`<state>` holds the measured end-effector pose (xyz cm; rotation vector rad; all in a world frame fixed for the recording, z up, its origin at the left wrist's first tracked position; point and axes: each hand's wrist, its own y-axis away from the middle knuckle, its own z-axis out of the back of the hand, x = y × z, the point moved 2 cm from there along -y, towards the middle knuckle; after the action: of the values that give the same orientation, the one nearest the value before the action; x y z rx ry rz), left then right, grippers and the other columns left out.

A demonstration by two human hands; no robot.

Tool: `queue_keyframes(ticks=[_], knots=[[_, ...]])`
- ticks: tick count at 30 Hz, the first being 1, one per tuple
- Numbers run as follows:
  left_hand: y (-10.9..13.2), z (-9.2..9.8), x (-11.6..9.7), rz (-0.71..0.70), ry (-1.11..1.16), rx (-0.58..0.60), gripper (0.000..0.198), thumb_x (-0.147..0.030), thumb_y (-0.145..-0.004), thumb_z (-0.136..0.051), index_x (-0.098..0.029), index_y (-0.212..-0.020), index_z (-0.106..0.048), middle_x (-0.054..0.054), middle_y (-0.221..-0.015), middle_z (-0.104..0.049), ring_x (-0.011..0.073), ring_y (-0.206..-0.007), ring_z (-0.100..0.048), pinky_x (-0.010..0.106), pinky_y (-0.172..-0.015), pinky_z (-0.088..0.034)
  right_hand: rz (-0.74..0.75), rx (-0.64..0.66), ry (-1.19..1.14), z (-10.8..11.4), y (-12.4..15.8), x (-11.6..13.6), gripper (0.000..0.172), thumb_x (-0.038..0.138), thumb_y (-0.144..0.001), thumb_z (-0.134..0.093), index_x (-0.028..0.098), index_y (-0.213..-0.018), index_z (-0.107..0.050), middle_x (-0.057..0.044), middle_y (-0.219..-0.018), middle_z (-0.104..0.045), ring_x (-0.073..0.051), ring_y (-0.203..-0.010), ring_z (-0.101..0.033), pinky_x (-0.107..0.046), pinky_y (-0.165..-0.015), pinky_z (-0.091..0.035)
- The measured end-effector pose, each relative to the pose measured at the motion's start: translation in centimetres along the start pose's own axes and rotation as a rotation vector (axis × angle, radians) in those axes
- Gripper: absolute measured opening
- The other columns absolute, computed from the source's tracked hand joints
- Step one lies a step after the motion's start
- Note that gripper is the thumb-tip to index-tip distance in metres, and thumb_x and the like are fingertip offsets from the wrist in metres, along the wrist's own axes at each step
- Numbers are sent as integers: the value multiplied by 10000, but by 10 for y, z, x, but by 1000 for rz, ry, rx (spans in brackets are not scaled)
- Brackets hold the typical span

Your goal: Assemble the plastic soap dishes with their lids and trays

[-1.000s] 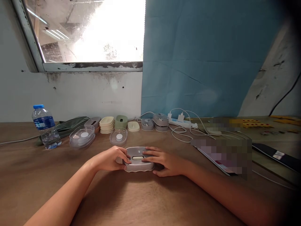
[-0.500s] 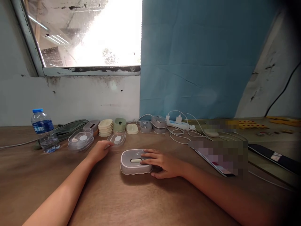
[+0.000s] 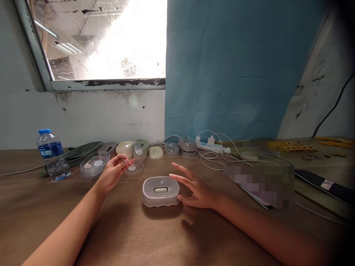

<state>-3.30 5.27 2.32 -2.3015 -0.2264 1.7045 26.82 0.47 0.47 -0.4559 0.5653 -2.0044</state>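
My left hand [image 3: 116, 170] pinches the edge of a clear plastic lid [image 3: 138, 148], which is tilted up above the table. Beneath it another clear lid [image 3: 134, 168] lies flat. A grey oval box [image 3: 161, 192] with a slot in its top sits in the middle of the table. To its right my right hand [image 3: 191, 186] has its fingers spread, the thumb close to the box's right side; whether it touches cannot be told.
Clear lids [image 3: 94, 164] are stacked at left, beside a water bottle [image 3: 52, 155]. Cream lids [image 3: 156, 152], a green box and grey boxes [image 3: 188, 146] line the wall. A power strip [image 3: 210, 146] with white cables and a partly blurred tablet [image 3: 256, 190] are at right.
My left hand has lifted a clear lid off the table and tilted it up. My right hand has come off the grey box's top, its fingers now raised and spread.
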Motion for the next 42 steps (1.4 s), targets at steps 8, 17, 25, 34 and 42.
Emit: queue_keyframes(ticks=[8,17,25,34,42], knots=[[36,-50,9,295,218,632,180,-147,-678,-722,-137,-796,-587,-17,-716,-570,153,-759,-642,284,-785,-486,41,-172,156,1,-3,16,558,255,-751,-618,306,-1269,-417,-45,-1470,-87,-291,-1301,-241,-457,-1019,-320],[26,-45,20,215,-67,346,445,-244,-660,-741,-212,-1081,-602,58,-1087,-613,180,-1003,-568,294,-895,-421,-41,-76,-92,-8,1,0,564,320,-775,-624,268,-1301,-428,-74,-1463,-128,-287,-1304,-232,-428,-1030,-310],[16,-24,38,267,-326,473,427,-329,-707,-681,-184,-1099,-596,81,-1163,-599,223,-1094,-530,364,-958,-393,-226,132,-373,-17,-1,-4,496,400,-829,-559,273,-1290,-428,-93,-1391,-320,-248,-1268,-328,-415,-1016,-323],[16,-22,31,278,-322,537,347,-266,-673,-707,-181,-990,-594,47,-1014,-605,154,-871,-583,291,-801,-452,-192,232,-346,-18,-1,-1,642,347,-776,-629,278,-1346,-342,-103,-1458,-178,-259,-1302,-266,-422,-1032,-288],[21,-27,25,353,-217,608,351,-248,-678,-711,-183,-991,-566,26,-921,-617,149,-852,-584,287,-792,-438,-140,222,-268,-15,-2,4,668,315,-743,-650,247,-1343,-363,-128,-1441,-205,-279,-1300,-260,-418,-1015,-315]])
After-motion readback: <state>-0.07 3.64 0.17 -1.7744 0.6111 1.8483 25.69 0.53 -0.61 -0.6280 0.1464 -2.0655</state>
